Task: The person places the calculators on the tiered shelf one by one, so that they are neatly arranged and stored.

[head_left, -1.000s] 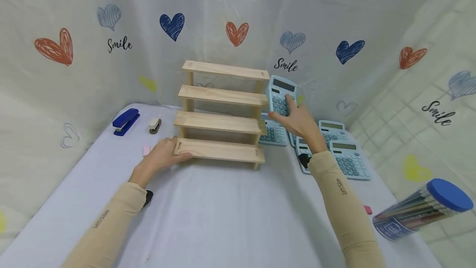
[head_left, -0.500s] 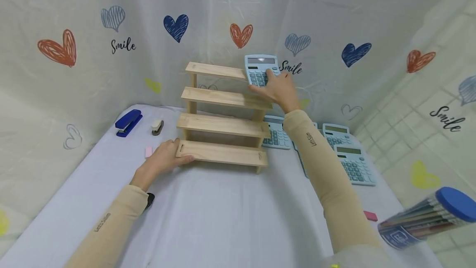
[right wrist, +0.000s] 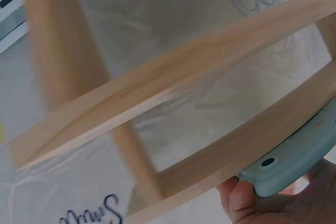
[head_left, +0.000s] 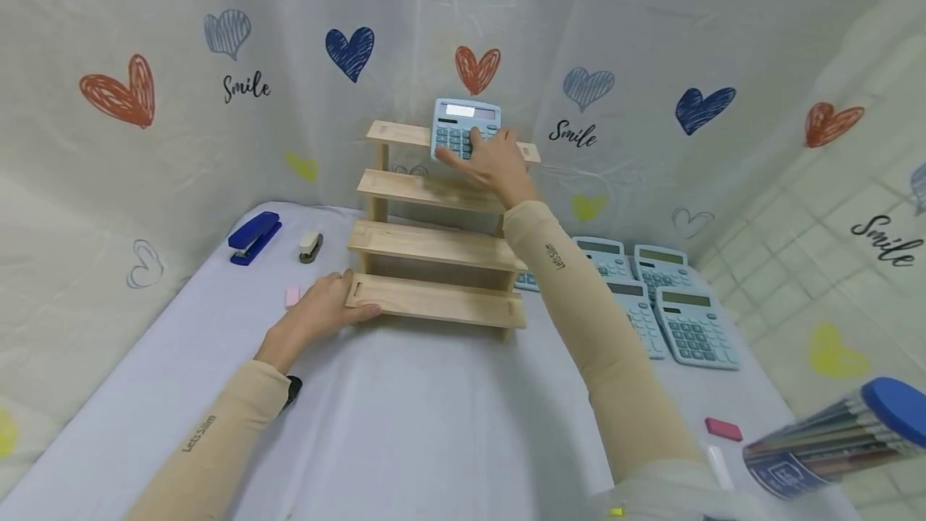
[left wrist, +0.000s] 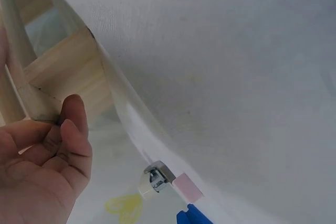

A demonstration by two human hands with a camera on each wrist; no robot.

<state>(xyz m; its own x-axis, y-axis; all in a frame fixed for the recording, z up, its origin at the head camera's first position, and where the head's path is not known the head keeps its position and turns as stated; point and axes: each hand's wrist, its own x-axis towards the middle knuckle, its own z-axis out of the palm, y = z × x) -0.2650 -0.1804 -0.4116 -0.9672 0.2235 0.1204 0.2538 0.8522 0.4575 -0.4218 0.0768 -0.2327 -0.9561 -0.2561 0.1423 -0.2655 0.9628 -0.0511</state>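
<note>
Since first frame, right hand (head_left: pixel 497 166) and pale-blue plastic calculator (head_left: pixel 446 136) have moved left, from beside four-tier pale wooden rack (head_left: pixel 430 242) to its top board. Calculator tilted upright, display glaring white; lower-right keys hidden behind gripping, curled fingers. Whether calculator rests on board: cannot tell. Left hand (head_left: pixel 317 310) curls round lowest board's left end. Beige right sleeve (head_left: pixel 600 328) partly hides other pale-blue calculators (head_left: pixel 696 330). Blue-lidded clear pencil tub (head_left: pixel 813 449) cut off at right.
</note>
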